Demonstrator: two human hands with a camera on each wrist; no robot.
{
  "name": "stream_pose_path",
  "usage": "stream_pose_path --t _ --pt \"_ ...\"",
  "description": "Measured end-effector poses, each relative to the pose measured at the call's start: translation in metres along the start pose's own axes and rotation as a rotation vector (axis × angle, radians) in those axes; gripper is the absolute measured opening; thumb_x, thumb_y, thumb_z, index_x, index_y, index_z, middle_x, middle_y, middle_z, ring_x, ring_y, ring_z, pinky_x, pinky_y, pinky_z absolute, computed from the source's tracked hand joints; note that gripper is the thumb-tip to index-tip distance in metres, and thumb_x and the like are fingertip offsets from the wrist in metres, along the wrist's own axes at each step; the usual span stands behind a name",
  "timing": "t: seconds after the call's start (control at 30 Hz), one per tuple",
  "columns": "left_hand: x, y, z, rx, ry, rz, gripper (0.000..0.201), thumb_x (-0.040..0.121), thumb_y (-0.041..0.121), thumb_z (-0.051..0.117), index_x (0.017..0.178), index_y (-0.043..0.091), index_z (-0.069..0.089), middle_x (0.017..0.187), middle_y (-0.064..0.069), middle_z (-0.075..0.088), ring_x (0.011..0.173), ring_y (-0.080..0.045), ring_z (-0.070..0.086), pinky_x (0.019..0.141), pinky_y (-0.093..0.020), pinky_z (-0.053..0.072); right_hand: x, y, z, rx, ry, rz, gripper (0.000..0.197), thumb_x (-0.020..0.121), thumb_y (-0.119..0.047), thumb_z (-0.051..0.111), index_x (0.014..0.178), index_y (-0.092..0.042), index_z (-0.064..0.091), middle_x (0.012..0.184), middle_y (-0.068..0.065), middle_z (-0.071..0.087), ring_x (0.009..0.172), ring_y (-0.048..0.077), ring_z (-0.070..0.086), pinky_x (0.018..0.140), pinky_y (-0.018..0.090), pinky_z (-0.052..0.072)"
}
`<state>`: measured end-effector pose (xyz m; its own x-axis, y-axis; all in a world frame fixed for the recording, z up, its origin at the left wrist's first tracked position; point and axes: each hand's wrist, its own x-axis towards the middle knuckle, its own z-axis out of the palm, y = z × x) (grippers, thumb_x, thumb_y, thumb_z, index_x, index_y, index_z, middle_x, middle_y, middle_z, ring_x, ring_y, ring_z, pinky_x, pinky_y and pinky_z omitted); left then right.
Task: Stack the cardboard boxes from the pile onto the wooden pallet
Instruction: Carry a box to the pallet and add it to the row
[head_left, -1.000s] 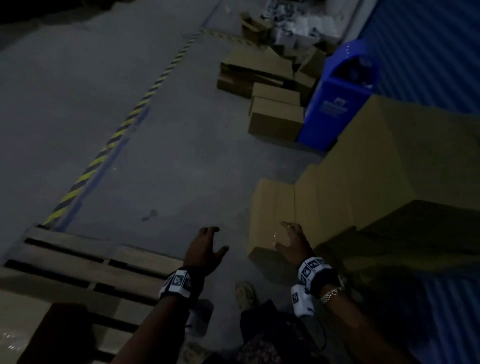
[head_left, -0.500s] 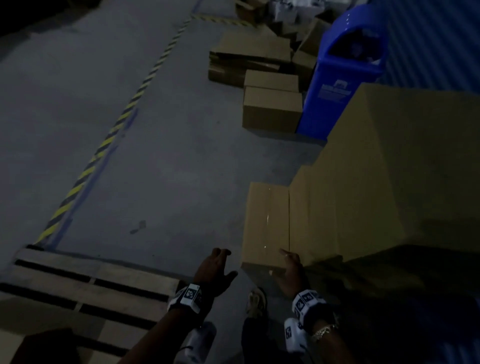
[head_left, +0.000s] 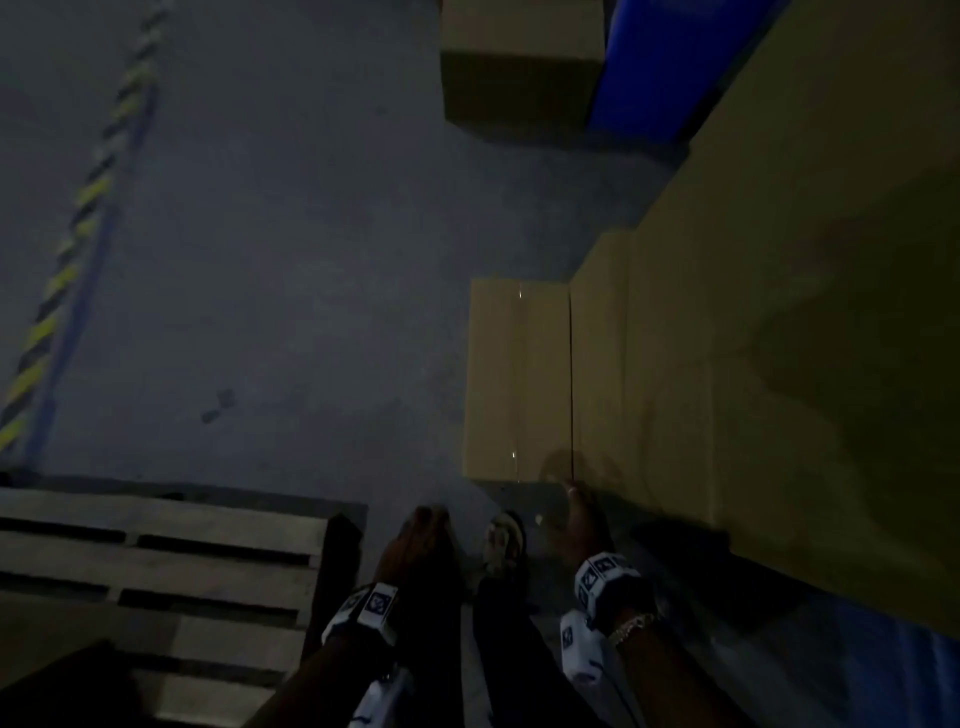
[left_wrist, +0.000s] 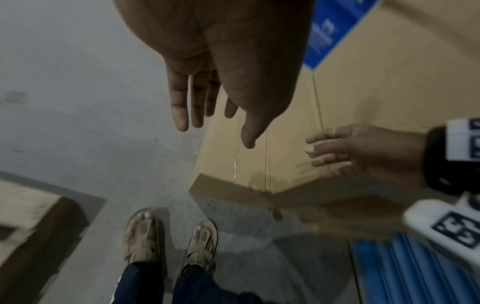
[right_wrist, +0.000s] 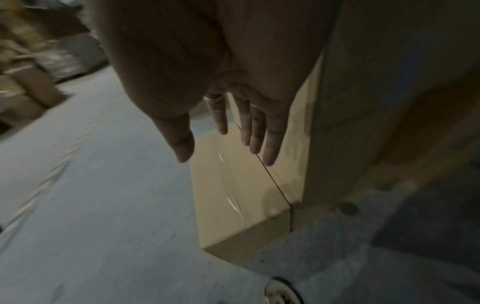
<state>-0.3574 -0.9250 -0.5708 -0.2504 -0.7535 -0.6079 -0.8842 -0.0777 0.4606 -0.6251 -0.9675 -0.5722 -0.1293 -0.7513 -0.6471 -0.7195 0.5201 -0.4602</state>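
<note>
A low taped cardboard box (head_left: 517, 379) (left_wrist: 249, 160) (right_wrist: 228, 197) lies on the floor against a taller stack of boxes (head_left: 779, 312) (right_wrist: 350, 133). My left hand (head_left: 415, 545) (left_wrist: 207, 107) hovers open, fingers straight, just short of the box's near left corner. My right hand (head_left: 582, 519) (left_wrist: 337, 152) (right_wrist: 233, 135) is open too, its fingers stretched out over the near right end of the box; contact is not clear. The wooden pallet (head_left: 156, 571) (left_wrist: 23, 209) sits at lower left.
A blue bin (head_left: 665, 67) and another cardboard box (head_left: 519, 62) stand farther back. A yellow-black floor stripe (head_left: 67, 249) runs along the left. My sandalled feet (left_wrist: 168, 242) stand between pallet and box. Blue ribbed wall (left_wrist: 415, 273) is on the right.
The view has dropped and closed in on the low box. Both hands have moved down and forward toward its near end, staying open and holding nothing.
</note>
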Motion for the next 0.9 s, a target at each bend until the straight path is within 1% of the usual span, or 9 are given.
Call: stream_pose_path --t 0.1,0.17,0.3,0.4,0.47,0.57,0.67,0.8,0.9 --pt "0.037 -0.001 0.015 0.009 -0.049 0.010 0.058 0.082 0.040 0.051 0.127 0.004 0.061 0.120 -0.024 0.067 0.101 -0.041 0.070 0.083 -0.046 0.058 0.034 0.012 0.024 0.018 -0.040 0.046 0.081 0.083 -0.046 0.066 0.152 -0.012 0.039 0.155 0.017 0.038 0.143 0.035 0.036 0.114 0.042 0.034" --pt "0.065 -0.013 0.031 0.045 -0.015 0.051 0.061 0.082 0.040 0.051 0.128 0.002 0.060 0.119 -0.029 0.065 0.101 -0.047 0.068 0.091 -0.050 0.052 0.057 0.025 0.042 0.031 -0.058 0.067 0.075 0.091 -0.035 0.071 0.154 -0.014 0.035 0.159 0.014 0.031 0.147 0.033 0.031 0.116 0.041 0.033" --pt "0.114 -0.033 0.046 -0.023 -0.085 0.002 0.075 0.079 0.049 0.049 0.140 0.005 0.042 0.133 -0.034 0.054 0.104 -0.053 0.062 0.081 -0.059 0.057 0.099 0.053 0.074 0.039 -0.030 0.125 0.075 0.093 -0.031 0.070 0.156 -0.016 0.032 0.164 0.012 0.021 0.150 0.031 0.024 0.119 0.043 0.030" --pt "0.156 -0.060 0.066 -0.004 -0.076 0.068 0.077 0.082 0.032 0.065 0.148 0.012 0.029 0.144 -0.035 0.043 0.111 -0.055 0.058 0.080 -0.058 0.055 0.136 0.076 0.100 0.011 0.001 0.124 0.074 0.094 -0.034 0.069 0.156 -0.021 0.032 0.166 0.009 0.017 0.151 0.030 0.021 0.119 0.041 0.028" --pt "0.183 -0.076 0.080 0.009 -0.034 0.072 0.085 0.083 0.022 0.073 0.155 0.008 0.028 0.151 -0.033 0.035 0.118 -0.055 0.052 0.083 -0.057 0.053 0.158 0.088 0.111 -0.032 0.052 0.103 0.073 0.094 -0.035 0.068 0.156 -0.021 0.033 0.167 0.008 0.016 0.152 0.030 0.019 0.119 0.041 0.026" --pt "0.221 -0.092 0.096 -0.025 -0.017 0.049 0.087 0.089 0.035 0.071 0.157 0.003 0.025 0.154 -0.028 0.031 0.118 -0.050 0.053 0.086 -0.053 0.052 0.190 0.105 0.125 -0.016 0.137 0.113 0.073 0.094 -0.034 0.068 0.157 -0.023 0.032 0.167 0.009 0.013 0.152 0.032 0.016 0.118 0.050 0.030" --pt "0.254 -0.098 0.110 -0.097 0.006 0.091 0.092 0.091 0.056 0.057 0.156 0.002 0.023 0.150 -0.026 0.037 0.115 -0.046 0.057 0.084 -0.047 0.053 0.208 0.118 0.143 0.005 0.177 0.155 0.075 0.093 -0.037 0.067 0.157 -0.027 0.029 0.168 0.008 0.009 0.152 0.033 0.015 0.117 0.055 0.031" --pt "0.282 -0.092 0.123 -0.209 0.066 0.131 0.098 0.085 0.057 0.055 0.153 -0.006 0.024 0.140 -0.029 0.046 0.105 -0.047 0.062 0.075 -0.044 0.055 0.207 0.133 0.172 -0.042 0.281 0.061 0.086 0.083 -0.059 0.061 0.156 -0.021 0.035 0.166 0.017 0.013 0.148 0.035 0.016 0.112 0.059 0.030" --pt "0.286 -0.095 0.131 -0.323 0.045 0.091 0.119 0.074 0.070 0.060 0.160 0.007 0.005 0.151 -0.020 0.037 0.118 -0.042 0.059 0.080 -0.048 0.058 0.214 0.138 0.174 -0.036 0.394 0.061 0.087 0.075 -0.051 0.074 0.149 -0.019 0.043 0.160 0.012 0.025 0.143 0.036 0.026 0.108 0.061 0.036"
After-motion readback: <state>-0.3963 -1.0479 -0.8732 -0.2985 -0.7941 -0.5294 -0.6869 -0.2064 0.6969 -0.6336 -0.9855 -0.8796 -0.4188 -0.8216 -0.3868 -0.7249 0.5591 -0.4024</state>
